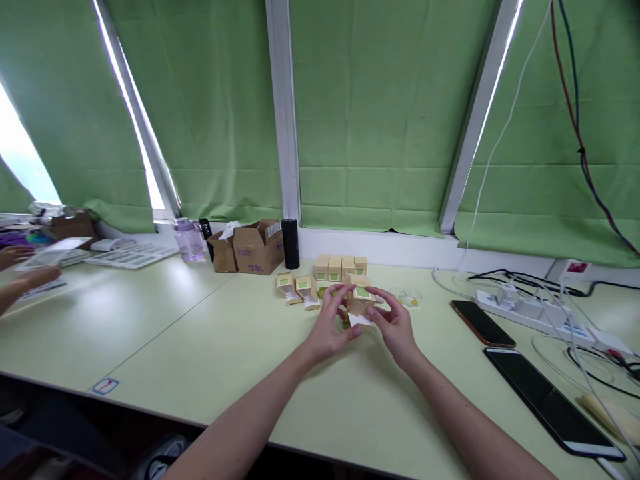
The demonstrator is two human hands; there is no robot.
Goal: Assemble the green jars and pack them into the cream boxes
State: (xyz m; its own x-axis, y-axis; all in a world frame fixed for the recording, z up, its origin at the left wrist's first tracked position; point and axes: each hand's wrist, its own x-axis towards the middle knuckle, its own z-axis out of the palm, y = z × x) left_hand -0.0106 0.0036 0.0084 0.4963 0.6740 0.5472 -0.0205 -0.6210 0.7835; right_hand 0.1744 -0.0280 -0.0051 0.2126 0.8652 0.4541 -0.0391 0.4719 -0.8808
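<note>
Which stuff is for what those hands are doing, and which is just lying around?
Likely in use:
- small box held by both hands
- open little boxes
- row of little boxes behind
- clear containers, maybe

Probably just lying about:
- dark phone
- purple bottle
- black cylinder
- power strip

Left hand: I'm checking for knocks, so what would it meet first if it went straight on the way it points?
The left hand would first meet the small open box that it holds. Past that, the row of upright boxes seems next in line, though depth is unclear here.
</note>
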